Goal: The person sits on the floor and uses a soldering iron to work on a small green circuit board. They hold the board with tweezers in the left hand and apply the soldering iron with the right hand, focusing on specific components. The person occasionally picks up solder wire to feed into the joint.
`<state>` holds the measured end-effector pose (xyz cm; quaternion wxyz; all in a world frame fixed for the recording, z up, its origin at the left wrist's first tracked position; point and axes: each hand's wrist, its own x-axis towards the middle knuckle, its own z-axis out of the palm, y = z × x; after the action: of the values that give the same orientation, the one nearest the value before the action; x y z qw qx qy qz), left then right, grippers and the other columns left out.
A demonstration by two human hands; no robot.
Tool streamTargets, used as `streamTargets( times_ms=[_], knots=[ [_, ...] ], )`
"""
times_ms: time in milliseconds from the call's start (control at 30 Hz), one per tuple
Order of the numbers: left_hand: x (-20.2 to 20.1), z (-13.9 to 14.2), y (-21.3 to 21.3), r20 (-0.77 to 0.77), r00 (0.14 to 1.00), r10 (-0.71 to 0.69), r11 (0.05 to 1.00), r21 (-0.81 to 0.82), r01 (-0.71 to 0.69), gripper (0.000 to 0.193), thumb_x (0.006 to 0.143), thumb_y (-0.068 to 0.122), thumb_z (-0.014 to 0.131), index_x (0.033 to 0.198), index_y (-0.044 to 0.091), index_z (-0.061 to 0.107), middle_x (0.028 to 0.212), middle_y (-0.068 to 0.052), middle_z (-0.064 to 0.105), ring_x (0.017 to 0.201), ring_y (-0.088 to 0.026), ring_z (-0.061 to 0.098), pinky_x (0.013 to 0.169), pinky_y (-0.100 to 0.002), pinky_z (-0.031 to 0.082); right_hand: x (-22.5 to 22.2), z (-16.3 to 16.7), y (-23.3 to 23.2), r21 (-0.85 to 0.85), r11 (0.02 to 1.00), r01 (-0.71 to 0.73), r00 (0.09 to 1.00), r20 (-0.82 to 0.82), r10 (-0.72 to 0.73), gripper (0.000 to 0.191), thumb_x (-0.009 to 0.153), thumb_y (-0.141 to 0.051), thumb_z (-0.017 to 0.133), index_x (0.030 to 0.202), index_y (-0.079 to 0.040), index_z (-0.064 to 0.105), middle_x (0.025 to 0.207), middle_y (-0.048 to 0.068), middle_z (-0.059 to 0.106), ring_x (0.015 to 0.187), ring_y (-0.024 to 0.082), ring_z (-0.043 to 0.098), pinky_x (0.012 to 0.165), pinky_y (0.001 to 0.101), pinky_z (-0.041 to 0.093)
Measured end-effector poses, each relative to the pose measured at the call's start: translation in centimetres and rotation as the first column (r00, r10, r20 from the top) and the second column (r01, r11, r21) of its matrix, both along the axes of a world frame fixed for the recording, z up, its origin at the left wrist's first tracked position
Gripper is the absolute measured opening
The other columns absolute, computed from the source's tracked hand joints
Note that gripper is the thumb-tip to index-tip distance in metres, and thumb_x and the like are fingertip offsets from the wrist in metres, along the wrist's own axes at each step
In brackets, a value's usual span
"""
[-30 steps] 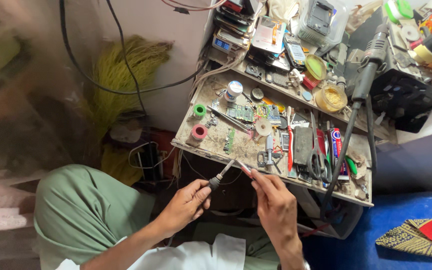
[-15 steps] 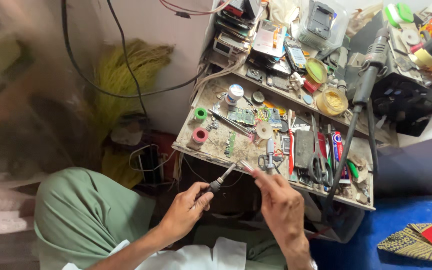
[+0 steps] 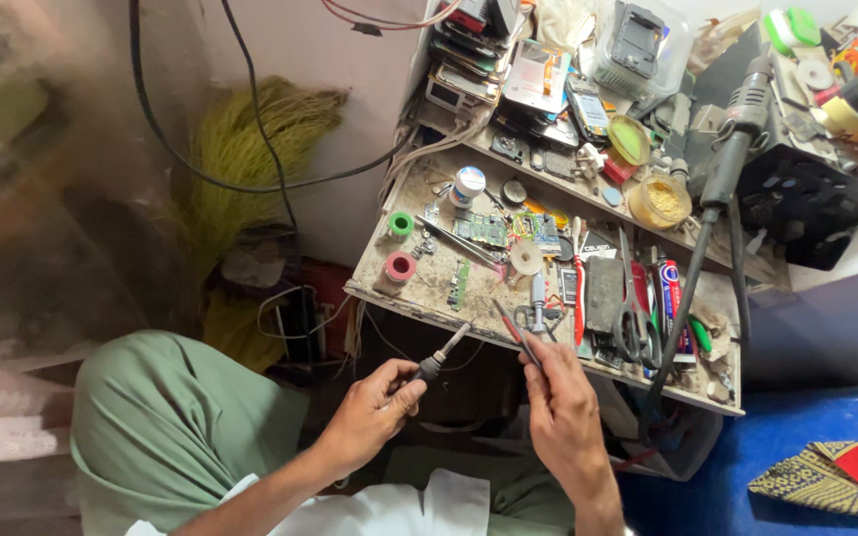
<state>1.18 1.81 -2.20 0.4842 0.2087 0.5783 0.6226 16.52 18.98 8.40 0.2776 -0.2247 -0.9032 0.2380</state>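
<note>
My left hand (image 3: pixel 374 409) is closed around a soldering iron (image 3: pixel 441 355) whose metal tip points up toward the front edge of the worn workbench (image 3: pixel 419 298). My right hand (image 3: pixel 560 409) pinches a thin red-handled tool (image 3: pixel 514 331), its tip angled up and left over the bench edge. The two tool tips stand a short way apart. Just beyond them on the bench lie small green circuit boards (image 3: pixel 481 231), a red tape roll (image 3: pixel 400 266) and a green tape roll (image 3: pixel 401 223).
Scissors (image 3: pixel 634 320), pliers, tubes and several phone parts crowd the bench. A rotary tool (image 3: pixel 733 149) with a black cable hangs at right. A yellow paste tin (image 3: pixel 659 201) sits at the back. Black cables run down the wall; a grass broom (image 3: pixel 240 159) leans at left.
Both hands have drawn back slightly from the bench edge and the two tool tips have moved apart. The camera view has shifted a little.
</note>
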Motion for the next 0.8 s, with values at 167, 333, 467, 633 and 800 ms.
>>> streamTargets(
  times_ms=[167,333,467,633,800],
  knots=[
    [0.1,0.1,-0.2,-0.05,0.999,0.021,1.0,-0.008,-0.022,0.035,0.095,0.027,0.069,0.121,0.005,0.063,0.075,0.003,0.06,0.059,-0.003,0.047,0.05,-0.022,0.039,1.0,-0.8,-0.6,-0.148,0.986,0.073,0.997,0.031,-0.069,0.033,0.095,-0.006,0.061,0.127,-0.005,0.068,0.08,0.009,0.073,0.064,0.011,0.068,0.056,0.0272,0.052],
    [0.2,1.1,-0.1,-0.13,0.991,0.034,0.998,-0.048,-0.04,0.034,0.094,0.029,0.07,0.118,0.005,0.066,0.072,0.004,0.057,0.058,-0.003,0.045,0.05,-0.023,0.038,1.7,-1.7,-0.5,-0.121,0.967,0.223,0.973,0.083,-0.214,0.027,0.097,-0.016,0.065,0.121,-0.006,0.072,0.069,0.009,0.064,0.056,0.012,0.055,0.053,0.0286,0.047],
    [0.1,1.9,-0.2,-0.034,0.999,-0.012,0.979,-0.202,0.005,0.035,0.092,0.033,0.068,0.117,0.009,0.065,0.061,0.002,0.049,0.051,-0.008,0.042,0.046,-0.028,0.036,2.0,-2.7,0.0,-0.34,0.906,0.252,0.967,0.127,-0.222,0.025,0.102,-0.022,0.06,0.113,-0.003,0.07,0.066,0.004,0.061,0.056,0.009,0.049,0.05,0.0271,0.041],
    [0.4,1.4,-0.1,-0.119,0.993,0.013,0.995,-0.092,-0.024,0.034,0.094,0.034,0.07,0.116,0.008,0.067,0.062,0.006,0.049,0.055,-0.003,0.042,0.048,-0.024,0.036,2.4,-3.9,0.2,-0.55,0.829,0.104,0.992,-0.002,-0.126,0.029,0.101,-0.023,0.055,0.118,-0.002,0.065,0.073,-0.004,0.059,0.062,0.003,0.047,0.053,0.0221,0.041],
    [0.4,0.1,0.0,-0.083,0.996,0.012,0.999,-0.032,-0.014,0.032,0.096,0.033,0.07,0.115,0.008,0.066,0.062,0.007,0.045,0.054,-0.001,0.039,0.048,-0.022,0.032,2.7,-4.2,0.2,-0.717,0.678,0.164,0.973,0.004,-0.231,0.032,0.099,-0.028,0.06,0.117,-0.005,0.073,0.066,-0.008,0.044,0.057,0.002,0.034,0.047,0.0219,0.024]
  ],
)
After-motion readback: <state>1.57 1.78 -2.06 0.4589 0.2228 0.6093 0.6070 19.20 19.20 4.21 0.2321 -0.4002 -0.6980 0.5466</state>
